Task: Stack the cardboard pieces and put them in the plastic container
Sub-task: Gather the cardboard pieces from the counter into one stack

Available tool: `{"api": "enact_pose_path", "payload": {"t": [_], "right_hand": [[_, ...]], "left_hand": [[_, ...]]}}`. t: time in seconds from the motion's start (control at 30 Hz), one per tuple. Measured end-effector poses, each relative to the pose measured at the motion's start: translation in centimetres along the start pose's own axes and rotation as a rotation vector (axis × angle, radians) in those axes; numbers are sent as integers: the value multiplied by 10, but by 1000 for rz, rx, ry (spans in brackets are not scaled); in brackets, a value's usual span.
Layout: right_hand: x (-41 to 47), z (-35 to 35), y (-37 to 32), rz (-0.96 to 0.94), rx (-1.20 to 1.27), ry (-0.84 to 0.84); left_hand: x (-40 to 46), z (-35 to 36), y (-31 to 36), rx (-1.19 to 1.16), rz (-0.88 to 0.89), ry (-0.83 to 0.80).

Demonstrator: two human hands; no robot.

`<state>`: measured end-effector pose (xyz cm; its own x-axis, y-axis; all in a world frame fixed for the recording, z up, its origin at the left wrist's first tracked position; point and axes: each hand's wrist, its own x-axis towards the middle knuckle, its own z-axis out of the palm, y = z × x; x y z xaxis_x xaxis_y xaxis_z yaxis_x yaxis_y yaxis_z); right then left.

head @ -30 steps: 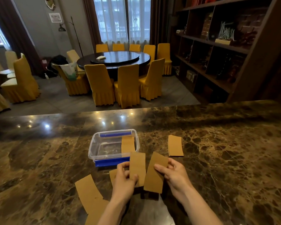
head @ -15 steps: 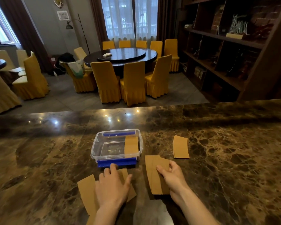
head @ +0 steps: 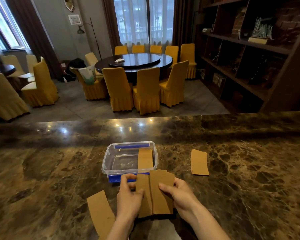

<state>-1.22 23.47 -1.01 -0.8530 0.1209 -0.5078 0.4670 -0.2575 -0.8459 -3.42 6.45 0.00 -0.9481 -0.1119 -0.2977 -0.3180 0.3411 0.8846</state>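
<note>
A clear plastic container [head: 111, 154] with blue clips sits on the marble counter, and one brown cardboard piece [head: 145, 159] leans inside its right end. Just in front of it, my left hand [head: 128, 198] grips a cardboard piece [head: 143, 184] by its left edge. My right hand [head: 182, 194] holds a small overlapping stack of cardboard [head: 161, 191] beside it, edges touching. Another cardboard piece [head: 199, 162] lies flat to the right of the container. A longer curved piece [head: 100, 211] lies at the lower left, partly under my left forearm.
The dark marble counter [head: 249, 170] spreads wide on both sides, its far edge running across the middle of the view. Beyond it are a round dining table [head: 133, 62] with yellow-covered chairs and dark wooden shelves [head: 249, 49] at the right.
My left hand has lifted a cardboard piece off the counter and brought it against the stack. My right hand has raised its stack from lying flat on the counter.
</note>
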Motion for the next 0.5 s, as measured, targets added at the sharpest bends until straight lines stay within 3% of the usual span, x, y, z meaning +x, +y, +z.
{"api": "enact_pose_path", "payload": {"t": [0.17,0.3,0.4,0.5], "right_hand": [[-7,7,-4,-27,-7,-17],[-13,12,-4,-86,63,25],[-17,25,0,-190,-182,70],[-21,28,5,-408,-474,193]], "left_hand": [[0,5,4,-197,65,-134],[-5,2,1,-78,169,-261],[-10,-2,1,43,212,-237],[-10,-7,-2,27,197,-212]]}}
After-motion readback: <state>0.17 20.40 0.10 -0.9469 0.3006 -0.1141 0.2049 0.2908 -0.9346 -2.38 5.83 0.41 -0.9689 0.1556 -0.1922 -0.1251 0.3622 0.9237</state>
